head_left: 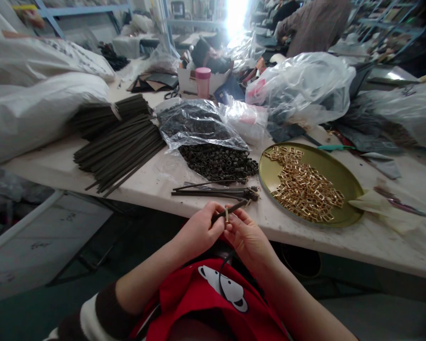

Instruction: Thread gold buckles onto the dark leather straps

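My left hand (211,225) pinches a dark strap (237,207) just off the table's front edge. A small gold buckle (226,215) sits around the strap between my hands. My right hand (242,230) is closed on the buckle from the right, its fingertips close to those of my left hand. Right behind my hands lies a row of dark straps (213,192) with metal pieces at their right ends. Beyond them is a heap of small black loops (220,161), partly under clear plastic. To the right, an oval tray (351,194) bears a pile of gold buckles (305,189).
A stack of long dark strips (120,142) lies at the left beside white sacks (46,104). Behind are a pink-lidded jar (202,83) and clear plastic bags (305,85). Scissors (399,201) lie right of the tray. A person (315,26) is at the back right.
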Motion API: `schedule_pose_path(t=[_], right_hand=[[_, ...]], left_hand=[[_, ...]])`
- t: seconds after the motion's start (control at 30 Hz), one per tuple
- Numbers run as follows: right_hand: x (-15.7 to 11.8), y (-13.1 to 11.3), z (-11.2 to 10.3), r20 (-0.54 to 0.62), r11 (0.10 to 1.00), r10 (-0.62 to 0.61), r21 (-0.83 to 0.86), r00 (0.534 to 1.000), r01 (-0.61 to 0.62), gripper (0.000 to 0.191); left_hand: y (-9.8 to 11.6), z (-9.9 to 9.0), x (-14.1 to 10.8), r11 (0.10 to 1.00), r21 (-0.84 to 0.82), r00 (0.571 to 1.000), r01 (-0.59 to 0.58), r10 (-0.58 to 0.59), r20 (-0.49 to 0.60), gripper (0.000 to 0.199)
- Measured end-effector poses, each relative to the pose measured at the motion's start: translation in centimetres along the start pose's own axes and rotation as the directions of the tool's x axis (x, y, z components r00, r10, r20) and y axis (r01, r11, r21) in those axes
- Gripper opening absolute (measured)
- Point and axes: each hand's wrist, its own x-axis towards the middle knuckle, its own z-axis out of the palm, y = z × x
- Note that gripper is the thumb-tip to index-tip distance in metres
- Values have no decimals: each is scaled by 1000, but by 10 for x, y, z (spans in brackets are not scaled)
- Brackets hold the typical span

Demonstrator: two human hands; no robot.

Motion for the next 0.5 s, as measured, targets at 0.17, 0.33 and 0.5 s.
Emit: schedule_pose_path(t=[0.17, 0.33, 0.5], right_hand=[[-1, 8, -1, 12, 999, -25, -36, 1000, 26, 26], [-2, 12, -7, 68, 985, -99, -136, 993, 107, 20], [-1, 14, -13, 69, 963, -137, -226, 988, 149, 21]], left_hand=[[1, 3, 0, 994, -107, 997, 34, -26, 72, 9], [0, 2, -2, 993, -116, 992, 36, -22, 121, 9], [1, 2, -4, 998, 44, 993, 37, -42, 110, 13]])
